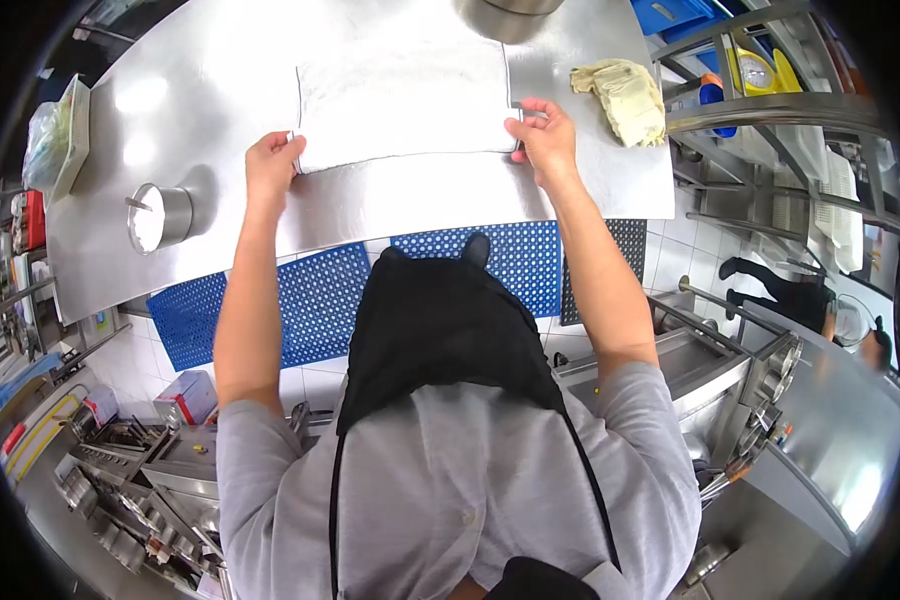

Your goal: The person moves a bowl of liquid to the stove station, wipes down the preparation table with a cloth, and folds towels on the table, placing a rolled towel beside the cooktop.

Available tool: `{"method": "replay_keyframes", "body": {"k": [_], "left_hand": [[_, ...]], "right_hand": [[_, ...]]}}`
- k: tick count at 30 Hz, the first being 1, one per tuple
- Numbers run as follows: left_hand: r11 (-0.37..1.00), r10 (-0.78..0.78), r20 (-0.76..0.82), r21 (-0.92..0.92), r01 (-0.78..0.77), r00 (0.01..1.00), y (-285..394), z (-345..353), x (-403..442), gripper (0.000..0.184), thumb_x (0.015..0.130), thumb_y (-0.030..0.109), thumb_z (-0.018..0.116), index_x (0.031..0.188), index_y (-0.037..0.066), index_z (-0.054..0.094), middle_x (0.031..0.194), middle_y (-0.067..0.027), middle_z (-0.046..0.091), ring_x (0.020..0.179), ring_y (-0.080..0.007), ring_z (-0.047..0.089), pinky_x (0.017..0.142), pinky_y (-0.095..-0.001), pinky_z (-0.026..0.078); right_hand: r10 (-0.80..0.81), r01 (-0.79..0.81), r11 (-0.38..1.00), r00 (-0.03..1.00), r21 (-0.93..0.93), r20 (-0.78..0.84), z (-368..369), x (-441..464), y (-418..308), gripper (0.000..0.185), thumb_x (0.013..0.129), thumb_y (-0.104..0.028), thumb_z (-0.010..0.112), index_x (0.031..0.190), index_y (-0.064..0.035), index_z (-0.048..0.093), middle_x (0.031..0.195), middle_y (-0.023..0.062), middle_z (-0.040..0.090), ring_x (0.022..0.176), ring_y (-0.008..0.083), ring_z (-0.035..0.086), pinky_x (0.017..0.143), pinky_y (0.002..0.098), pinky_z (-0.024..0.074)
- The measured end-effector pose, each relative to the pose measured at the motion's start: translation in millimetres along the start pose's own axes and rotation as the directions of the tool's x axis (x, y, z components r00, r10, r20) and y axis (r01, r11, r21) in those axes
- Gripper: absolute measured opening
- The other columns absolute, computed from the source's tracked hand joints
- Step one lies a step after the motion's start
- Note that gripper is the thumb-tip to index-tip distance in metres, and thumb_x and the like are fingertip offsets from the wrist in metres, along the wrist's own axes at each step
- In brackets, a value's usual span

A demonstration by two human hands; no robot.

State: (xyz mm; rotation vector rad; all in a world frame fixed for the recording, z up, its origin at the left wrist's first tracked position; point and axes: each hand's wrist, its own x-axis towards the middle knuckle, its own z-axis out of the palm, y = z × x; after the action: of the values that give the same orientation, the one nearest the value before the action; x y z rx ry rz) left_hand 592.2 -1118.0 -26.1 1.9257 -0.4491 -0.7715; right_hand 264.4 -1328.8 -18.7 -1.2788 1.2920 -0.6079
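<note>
A white rectangular cloth or sheet [405,105] with dark edge lines lies spread flat on the steel table [370,205]. At its near left corner is my left hand [275,165], thumb and fingers pinched on the edge. My right hand [545,140] pinches the near right corner between thumb and fingers. Right of the cloth lies a crumpled yellowish cloth [625,100]. A steel pot [510,18] stands beyond the far right edge. To the left, a metal cup [160,218] holds something white and a utensil.
A white tray [70,140] with a plastic bag sits at the table's left edge. Metal racks [770,112] stand at the right, with a yellow scale [755,72]. Blue mats [315,300] cover the floor below. Another person [790,295] is at the far right.
</note>
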Motion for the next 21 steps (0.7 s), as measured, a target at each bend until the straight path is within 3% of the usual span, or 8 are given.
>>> {"method": "replay_keyframes", "body": {"k": [4,5,8,12,15,18,19,21], "left_hand": [[0.695,0.556,-0.15,0.622,-0.36,0.817,-21.9,19.7,-4.1,0.026,0.096,0.023,0.063,0.11,0.0,0.064,0.085,-0.0163,0.072,0.072,-0.0347,0.067,0.07,-0.0454,0.053],[0.69,0.551,-0.138,0.63,-0.356,0.823,-20.2,22.5,-7.1,0.022,0.098,0.023,0.059,0.106,0.004,0.064,0.094,-0.022,0.071,0.085,-0.0441,0.067,0.079,-0.0526,0.051],[0.675,0.58,-0.175,0.65,-0.349,0.795,-21.9,28.6,-8.5,0.022,0.097,0.022,0.059,0.107,0.003,0.064,0.093,-0.02,0.071,0.086,-0.0407,0.068,0.079,-0.0502,0.052],[0.703,0.55,-0.232,0.648,-0.295,0.802,-6.1,36.0,-30.4,0.032,0.098,0.024,0.06,0.121,0.002,0.064,0.127,-0.0232,0.063,0.109,-0.042,0.062,0.091,-0.0483,0.05],[0.457,0.756,0.007,0.709,-0.537,0.654,-3.9,45.5,-26.1,0.05,0.099,0.034,0.058,0.14,0.004,0.055,0.149,-0.0233,0.048,0.132,-0.0455,0.048,0.107,-0.0514,0.041],[0.198,0.726,0.253,0.814,-0.547,0.64,1.0,66.2,-17.5,0.068,0.1,0.046,0.055,0.153,0.006,0.042,0.157,-0.0239,0.038,0.145,-0.0456,0.034,0.118,-0.0554,0.028],[0.245,0.595,0.311,0.808,-0.536,0.741,-9.4,65.9,-9.5,0.076,0.1,0.055,0.05,0.157,0.007,0.035,0.163,-0.0235,0.028,0.15,-0.0457,0.025,0.12,-0.0572,0.022],[0.234,0.604,0.325,0.8,-0.552,0.727,-15.7,63.8,-15.2,0.075,0.1,0.054,0.05,0.156,0.007,0.036,0.163,-0.0234,0.029,0.149,-0.0457,0.026,0.12,-0.0569,0.022]], "right_hand": [[-0.081,0.052,0.972,0.99,-0.228,-0.119,6.7,-0.5,-5.5,0.037,0.08,-0.009,0.081,0.112,0.0008,0.064,0.089,0.0124,0.073,0.073,0.0192,0.07,0.052,0.0328,0.0565],[-0.11,0.07,0.958,0.985,-0.277,-0.133,6.9,2.0,-2.9,0.036,0.08,-0.01,0.082,0.11,0.0005,0.065,0.088,0.0129,0.073,0.073,0.0198,0.07,0.054,0.0336,0.0567],[-0.222,0.152,0.929,0.958,-0.336,-0.181,9.2,13.7,16.3,0.036,0.077,-0.013,0.084,0.106,-0.0005,0.066,0.083,0.0126,0.073,0.071,0.0206,0.071,0.064,0.0353,0.057],[-0.415,0.32,0.845,0.898,-0.428,-0.149,14.6,-11.6,3.9,0.029,0.08,-0.012,0.082,0.103,-0.0023,0.067,0.104,0.0143,0.073,0.087,0.0277,0.071,0.081,0.0384,0.0562],[-0.818,0.781,0.206,0.469,-0.59,0.334,23.8,-13.1,21.1,0.041,0.09,-0.026,0.074,0.122,-0.0024,0.064,0.136,0.0193,0.061,0.123,0.0365,0.059,0.105,0.0471,0.0454],[-0.638,0.736,0.117,0.57,-0.667,0.518,37.4,-15.7,24.2,0.066,0.096,-0.046,0.062,0.146,-0.0044,0.049,0.157,0.0214,0.04,0.147,0.0406,0.033,0.119,0.0555,0.0263],[-0.56,0.709,0.079,0.613,-0.701,0.557,33.0,-10.6,29.7,0.082,0.097,-0.058,0.053,0.157,-0.0055,0.033,0.163,0.0241,0.028,0.152,0.0408,0.024,0.121,0.0575,0.0211],[-0.541,0.705,0.092,0.628,-0.704,0.559,22.6,-21.0,31.7,0.081,0.097,-0.056,0.055,0.156,-0.0042,0.034,0.161,0.026,0.029,0.151,0.0427,0.025,0.12,0.0574,0.0227]]}}
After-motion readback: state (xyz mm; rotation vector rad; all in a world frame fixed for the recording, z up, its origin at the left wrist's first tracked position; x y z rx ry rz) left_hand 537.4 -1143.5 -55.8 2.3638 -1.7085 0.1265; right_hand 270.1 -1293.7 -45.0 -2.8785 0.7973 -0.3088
